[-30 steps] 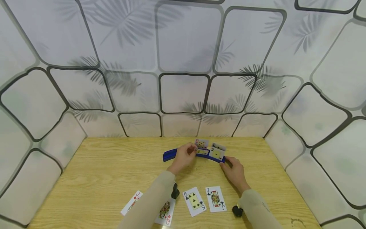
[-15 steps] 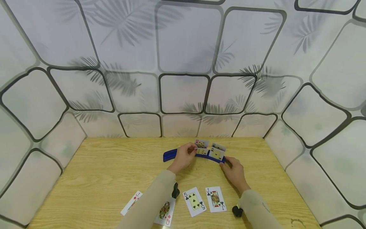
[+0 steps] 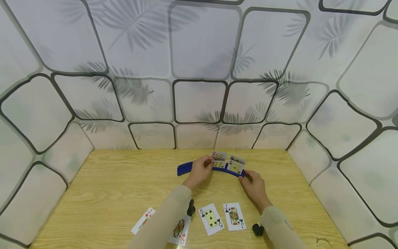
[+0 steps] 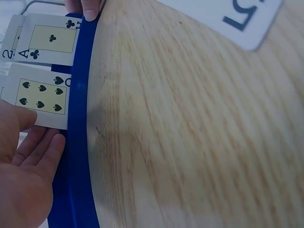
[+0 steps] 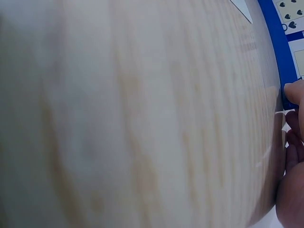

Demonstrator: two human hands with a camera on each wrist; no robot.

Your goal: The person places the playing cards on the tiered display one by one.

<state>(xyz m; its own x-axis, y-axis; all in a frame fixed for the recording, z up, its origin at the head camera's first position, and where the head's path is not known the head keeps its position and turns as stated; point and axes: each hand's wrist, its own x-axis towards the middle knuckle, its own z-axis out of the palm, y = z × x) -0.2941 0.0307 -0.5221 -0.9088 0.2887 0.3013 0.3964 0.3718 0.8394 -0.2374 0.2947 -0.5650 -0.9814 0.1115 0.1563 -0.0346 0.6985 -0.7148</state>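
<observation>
While the blue rack (image 3: pixel 185 168) is gripped at one end by the right hand (image 3: pixel 255 186), the six of spades (image 4: pixel 47 97) is pinched at the rack's front by fingers of the left hand (image 3: pixel 199 172). Seating seems underway; gentle release is called for.

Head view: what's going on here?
A person's left hand pinches the six of spades at the blue card rack, while the right hand grips the rack's right end. The ace of clubs stands in the rack with a two behind it; another card stands behind the six. On the table lie the five of clubs, jack of clubs, and a red jack and red queen partly hidden by the left sleeve.
</observation>
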